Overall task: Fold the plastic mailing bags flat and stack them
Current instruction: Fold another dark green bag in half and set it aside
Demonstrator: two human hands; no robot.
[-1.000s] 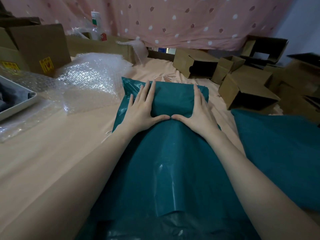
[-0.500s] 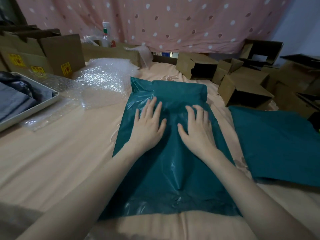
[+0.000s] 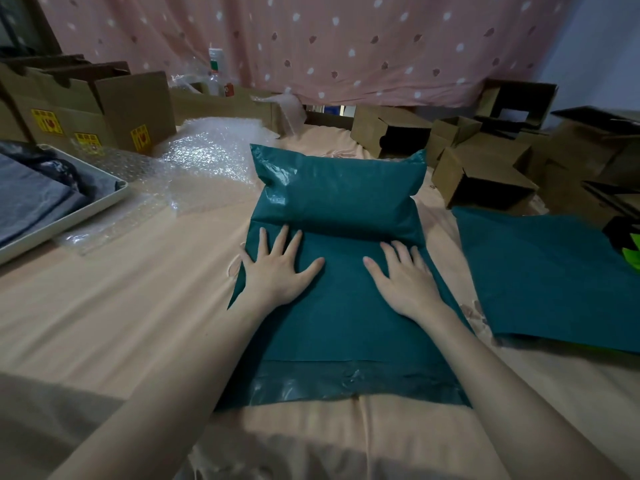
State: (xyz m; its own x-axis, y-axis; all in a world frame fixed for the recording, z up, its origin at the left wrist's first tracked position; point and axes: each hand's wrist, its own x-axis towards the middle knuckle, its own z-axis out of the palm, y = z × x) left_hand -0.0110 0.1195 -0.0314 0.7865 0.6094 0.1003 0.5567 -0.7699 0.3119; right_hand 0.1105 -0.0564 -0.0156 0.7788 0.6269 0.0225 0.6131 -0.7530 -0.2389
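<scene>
Peach sheet [image 3: 104,323] underfoot, cardboard boxes [image 3: 485,171] behind, dotted pink curtain [image 3: 346,46].

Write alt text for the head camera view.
Both hands, left and right, press flat on a teal mailing bag lying on a peach sheet. A second teal bag lies to the right.

We see a dim, bluish indoor scene. Faint glare shines on the teal bag's glossy strip [image 3: 341,384]. Our wide lens bends the edges, and the near corners blur.
</scene>
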